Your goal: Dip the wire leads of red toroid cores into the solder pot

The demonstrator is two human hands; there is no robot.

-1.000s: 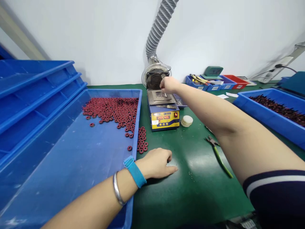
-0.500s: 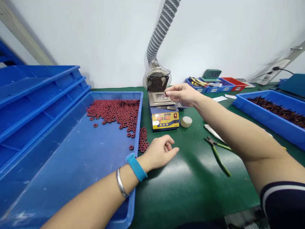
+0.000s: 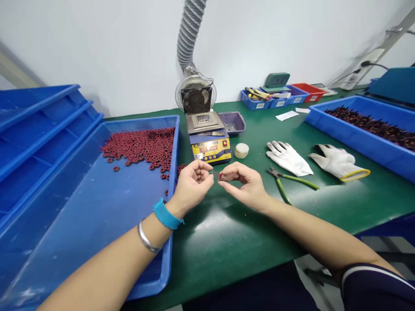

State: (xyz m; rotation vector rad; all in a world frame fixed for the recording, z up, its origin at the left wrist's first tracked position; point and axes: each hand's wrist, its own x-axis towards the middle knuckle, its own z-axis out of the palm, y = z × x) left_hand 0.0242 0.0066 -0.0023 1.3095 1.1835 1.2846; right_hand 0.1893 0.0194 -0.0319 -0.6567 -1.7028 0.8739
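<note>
My right hand [image 3: 246, 185] is closed in a pinch on a small red wound coil [image 3: 221, 176], above the green table in front of the solder pot. Thin wire leads [image 3: 214, 172] stick out from the coil to the left. My left hand [image 3: 194, 183] meets them with thumb and forefinger pinched on their ends; the exact contact is too small to see. Just behind both hands stands the blue and yellow solder pot [image 3: 212, 149], its metal top holding a small square bath [image 3: 203, 119]. Left of my hands, many red-and-black ring coils [image 3: 139, 149] lie in a large blue tray [image 3: 97, 207].
Right of my hands are cutting pliers [image 3: 282, 181], a white glove [image 3: 288, 157] and another glove [image 3: 340, 162]. A round pale sponge-like pad [image 3: 241, 150] and a purple bin [image 3: 238, 123] sit by the pot. A blue tray of dark parts [image 3: 353, 129] stands far right.
My right hand has come back from above the pot's bath towards me, bringing the coil to my left hand. My left hand has closed into a pinch. The camera view has shifted.
</note>
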